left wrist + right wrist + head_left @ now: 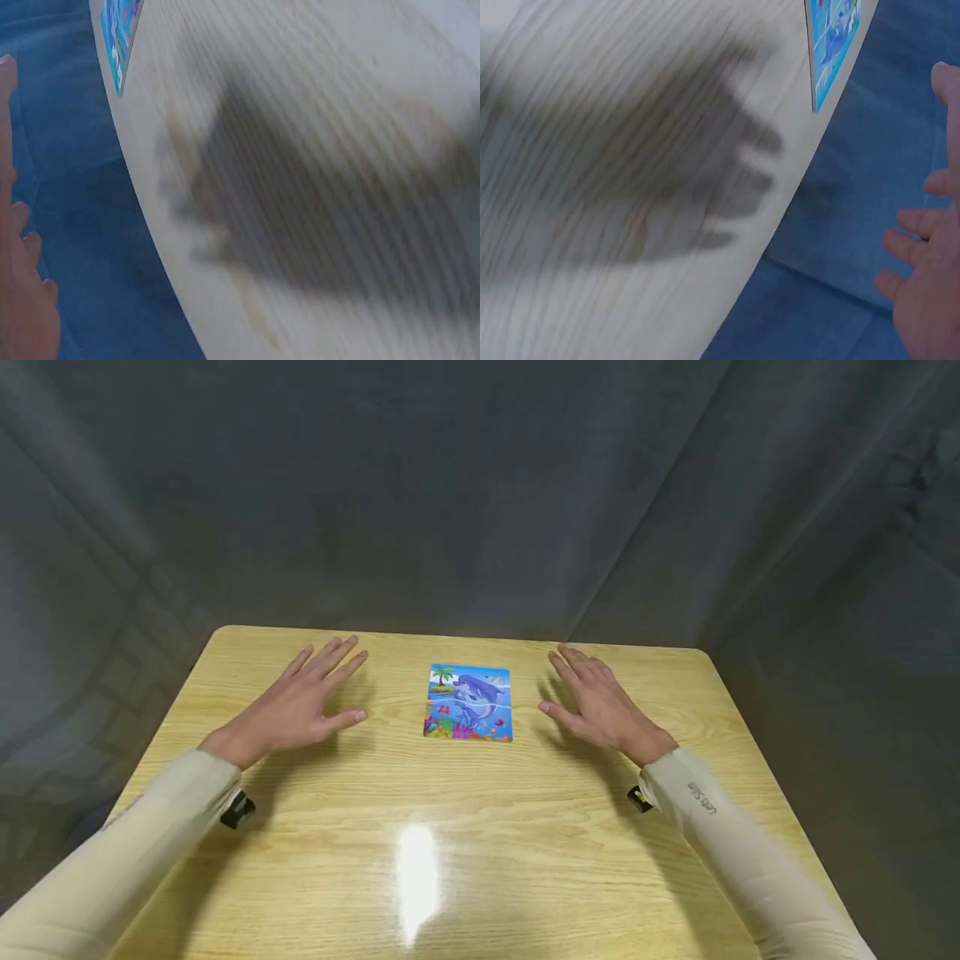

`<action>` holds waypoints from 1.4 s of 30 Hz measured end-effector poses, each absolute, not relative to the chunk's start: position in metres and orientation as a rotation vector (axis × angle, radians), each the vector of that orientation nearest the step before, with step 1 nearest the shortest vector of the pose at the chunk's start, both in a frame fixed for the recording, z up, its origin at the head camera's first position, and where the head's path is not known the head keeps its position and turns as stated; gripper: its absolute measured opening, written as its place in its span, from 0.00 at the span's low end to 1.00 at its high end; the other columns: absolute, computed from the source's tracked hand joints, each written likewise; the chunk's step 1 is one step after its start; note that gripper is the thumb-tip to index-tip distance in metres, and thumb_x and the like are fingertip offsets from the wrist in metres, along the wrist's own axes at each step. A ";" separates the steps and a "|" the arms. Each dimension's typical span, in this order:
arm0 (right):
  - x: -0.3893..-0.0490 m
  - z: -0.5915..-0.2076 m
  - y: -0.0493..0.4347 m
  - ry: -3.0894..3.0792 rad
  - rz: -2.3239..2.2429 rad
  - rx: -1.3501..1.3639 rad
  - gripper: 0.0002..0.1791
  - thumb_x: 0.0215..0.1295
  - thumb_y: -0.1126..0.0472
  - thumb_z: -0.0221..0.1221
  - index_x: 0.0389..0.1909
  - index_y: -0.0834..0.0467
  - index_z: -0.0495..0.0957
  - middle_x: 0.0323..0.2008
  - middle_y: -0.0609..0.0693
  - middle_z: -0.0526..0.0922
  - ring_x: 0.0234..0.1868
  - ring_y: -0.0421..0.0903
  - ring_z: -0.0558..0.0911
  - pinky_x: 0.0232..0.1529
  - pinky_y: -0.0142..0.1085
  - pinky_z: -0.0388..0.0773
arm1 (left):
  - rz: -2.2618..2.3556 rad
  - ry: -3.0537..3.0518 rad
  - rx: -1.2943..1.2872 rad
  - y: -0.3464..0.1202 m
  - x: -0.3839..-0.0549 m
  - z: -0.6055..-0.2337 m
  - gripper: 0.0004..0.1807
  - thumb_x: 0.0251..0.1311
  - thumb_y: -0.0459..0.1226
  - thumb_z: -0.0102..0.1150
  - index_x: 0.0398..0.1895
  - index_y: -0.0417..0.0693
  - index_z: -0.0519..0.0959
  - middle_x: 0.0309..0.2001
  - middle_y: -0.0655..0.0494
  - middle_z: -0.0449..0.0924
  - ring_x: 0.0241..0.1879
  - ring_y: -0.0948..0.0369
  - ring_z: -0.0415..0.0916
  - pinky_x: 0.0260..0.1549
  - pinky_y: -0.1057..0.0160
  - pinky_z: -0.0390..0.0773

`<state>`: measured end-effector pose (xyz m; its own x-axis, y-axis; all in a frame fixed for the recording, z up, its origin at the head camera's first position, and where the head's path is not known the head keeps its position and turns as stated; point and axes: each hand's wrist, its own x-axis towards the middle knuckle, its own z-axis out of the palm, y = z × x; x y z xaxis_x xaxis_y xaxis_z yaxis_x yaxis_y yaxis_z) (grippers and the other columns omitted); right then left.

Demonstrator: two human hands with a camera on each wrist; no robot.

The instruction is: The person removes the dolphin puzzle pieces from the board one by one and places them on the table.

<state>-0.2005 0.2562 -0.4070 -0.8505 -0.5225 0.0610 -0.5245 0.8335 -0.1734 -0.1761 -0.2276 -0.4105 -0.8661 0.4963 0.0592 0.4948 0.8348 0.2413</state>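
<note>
A square, flat picture board lies on the wooden table, showing dolphins, a palm tree and coral. To its left, my left hand hovers above the table with fingers spread and holds nothing. My right hand hovers on the other side of the board, fingers extended, likewise holding nothing. Neither hand touches the board. Each wrist view catches a hand at its outer border, with that hand's shadow on the tabletop. Part of the board's thin edge shows in the right wrist view, where the board is cut off at the top.
Dark grey cloth hangs behind the table and along both sides. The table's far edge runs just beyond the fingertips. A bright light reflection lies on the tabletop in front of the board. Both forearms wear light sleeves, with a dark strap piece under each wrist.
</note>
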 end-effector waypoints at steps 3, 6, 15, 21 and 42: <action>-0.200 -0.412 0.251 -2.980 0.329 0.874 0.47 0.80 0.38 0.54 0.86 0.62 0.50 0.86 0.64 0.51 0.86 0.64 0.55 0.84 0.64 0.52 | 0.478 2.959 0.777 -0.223 -0.173 -0.415 0.51 0.73 0.64 0.56 0.89 0.57 0.46 0.90 0.53 0.35 0.89 0.44 0.37 0.85 0.34 0.39; -0.201 -0.416 0.245 -2.970 0.367 0.873 0.45 0.81 0.40 0.52 0.86 0.62 0.51 0.86 0.64 0.53 0.86 0.64 0.56 0.84 0.63 0.52 | 0.569 2.916 0.762 -0.217 -0.170 -0.421 0.51 0.74 0.64 0.56 0.89 0.60 0.45 0.90 0.55 0.33 0.89 0.44 0.36 0.85 0.34 0.38; -0.201 -0.432 0.225 -2.987 0.515 0.848 0.40 0.85 0.43 0.49 0.85 0.62 0.54 0.84 0.64 0.59 0.84 0.64 0.60 0.83 0.63 0.55 | 0.735 2.854 0.733 -0.193 -0.168 -0.440 0.52 0.73 0.66 0.55 0.89 0.59 0.44 0.90 0.56 0.33 0.89 0.44 0.35 0.85 0.35 0.37; -0.204 -0.439 0.210 -3.015 0.619 0.795 0.43 0.80 0.39 0.55 0.85 0.58 0.56 0.76 0.61 0.72 0.76 0.62 0.71 0.78 0.61 0.64 | 0.814 2.807 0.675 -0.174 -0.169 -0.453 0.56 0.71 0.66 0.57 0.89 0.54 0.43 0.90 0.54 0.33 0.89 0.48 0.34 0.86 0.37 0.37; -0.222 -0.453 0.156 -3.049 0.820 0.781 0.40 0.76 0.42 0.61 0.79 0.61 0.67 0.58 0.56 0.86 0.67 0.56 0.79 0.77 0.57 0.67 | 0.883 2.749 0.638 -0.130 -0.178 -0.481 0.55 0.72 0.64 0.57 0.88 0.44 0.45 0.89 0.47 0.42 0.89 0.47 0.38 0.87 0.39 0.36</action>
<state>-0.2223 0.1563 -0.4530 -0.8788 -0.4769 0.0166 -0.4210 0.7584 -0.4976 -0.1776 -0.1299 -0.4808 -0.8906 0.4527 -0.0432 0.3429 0.7309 0.5901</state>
